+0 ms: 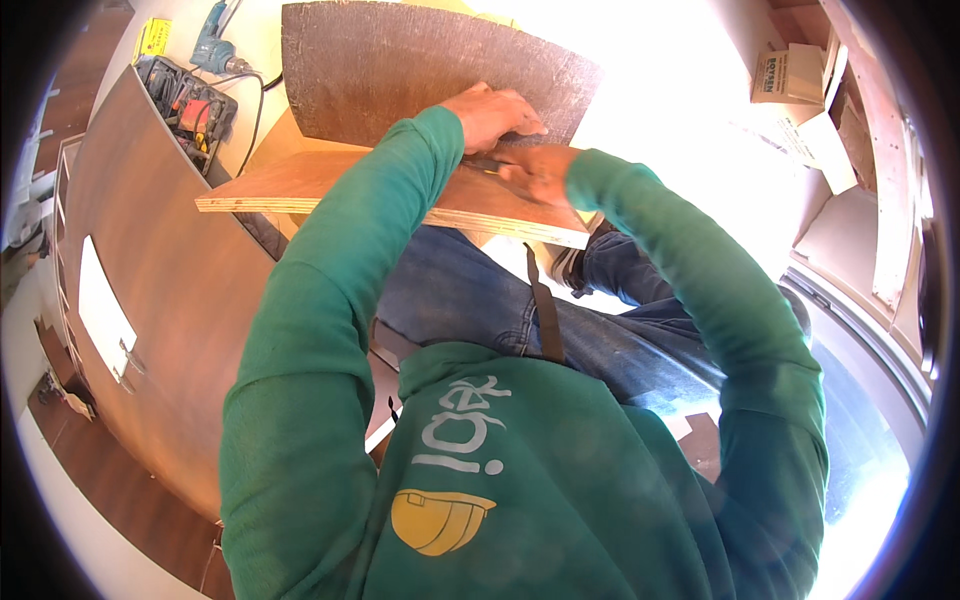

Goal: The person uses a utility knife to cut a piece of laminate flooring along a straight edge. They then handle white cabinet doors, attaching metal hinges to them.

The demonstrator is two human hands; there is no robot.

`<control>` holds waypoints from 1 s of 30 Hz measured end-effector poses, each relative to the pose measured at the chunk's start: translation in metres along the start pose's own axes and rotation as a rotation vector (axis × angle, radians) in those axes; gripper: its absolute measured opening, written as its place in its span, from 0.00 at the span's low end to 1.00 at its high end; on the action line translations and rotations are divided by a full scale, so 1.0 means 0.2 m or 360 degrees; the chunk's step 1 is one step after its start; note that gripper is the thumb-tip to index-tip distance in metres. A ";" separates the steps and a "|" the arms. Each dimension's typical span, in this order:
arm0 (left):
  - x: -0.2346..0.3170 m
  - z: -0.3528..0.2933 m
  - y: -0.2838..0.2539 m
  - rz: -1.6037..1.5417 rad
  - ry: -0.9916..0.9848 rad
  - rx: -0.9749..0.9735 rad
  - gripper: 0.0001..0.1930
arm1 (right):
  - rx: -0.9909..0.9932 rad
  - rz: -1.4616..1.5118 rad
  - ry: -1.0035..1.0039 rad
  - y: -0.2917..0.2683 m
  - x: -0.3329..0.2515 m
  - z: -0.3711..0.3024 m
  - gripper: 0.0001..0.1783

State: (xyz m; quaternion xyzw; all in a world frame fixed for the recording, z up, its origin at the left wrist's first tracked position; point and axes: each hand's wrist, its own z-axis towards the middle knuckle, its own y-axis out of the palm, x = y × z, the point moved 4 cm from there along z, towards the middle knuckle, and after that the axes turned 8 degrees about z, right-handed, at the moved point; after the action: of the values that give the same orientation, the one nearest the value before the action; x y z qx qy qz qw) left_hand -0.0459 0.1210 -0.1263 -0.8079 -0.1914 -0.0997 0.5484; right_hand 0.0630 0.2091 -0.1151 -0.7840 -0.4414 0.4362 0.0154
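A dark brown board with a worn, streaked face stands tilted behind a reddish-brown plywood panel, whose layered edge faces me. Where the two meet, my left hand lies palm down with its fingers bent and close together. Its thumb and whatever is under the fingers are hidden. Just below and to the right, the fingers of my right hand are closed round a slim dark thing, low against the plywood. Too little of that thing shows to tell its kind. Both hands nearly touch.
At upper left are a blue-green corded drill, an open tool case and a yellow box. A large brown panel fills the left side. Cardboard boxes stand at upper right. My jeans-clad legs are below the plywood.
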 end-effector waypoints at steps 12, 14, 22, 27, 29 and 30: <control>-0.03 -0.02 0.01 -0.0119 0.0012 0.0034 0.38 | 0.0008 -0.0684 0.0162 0.17 0.11 0.45 0.26; -0.02 -0.01 0.02 -0.0114 0.0009 0.0007 0.39 | -0.0151 -0.0659 0.0296 0.11 0.09 0.32 0.26; -0.03 -0.03 0.13 0.0253 0.0092 -0.0175 0.44 | -0.0340 -0.0566 0.0439 -0.12 0.14 -0.34 0.21; -0.01 -0.02 0.19 0.0376 0.0064 -0.0266 0.44 | -0.0432 -0.0853 0.0352 -0.18 0.20 -0.52 0.20; -0.01 -0.03 0.18 0.0421 0.0051 -0.0275 0.44 | -0.0259 -0.0544 0.0527 -0.30 0.12 -0.62 0.22; -0.01 -0.02 0.16 0.0440 0.0059 -0.0293 0.44 | -0.0071 -0.0520 0.0222 -0.30 0.18 -0.63 0.22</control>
State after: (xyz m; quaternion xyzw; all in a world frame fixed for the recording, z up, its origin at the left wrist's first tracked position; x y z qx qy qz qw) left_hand -0.0331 0.1066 -0.1532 -0.8714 -0.0582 -0.0552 0.4840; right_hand 0.1181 0.3161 -0.0364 -0.7303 -0.5703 0.3626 0.0993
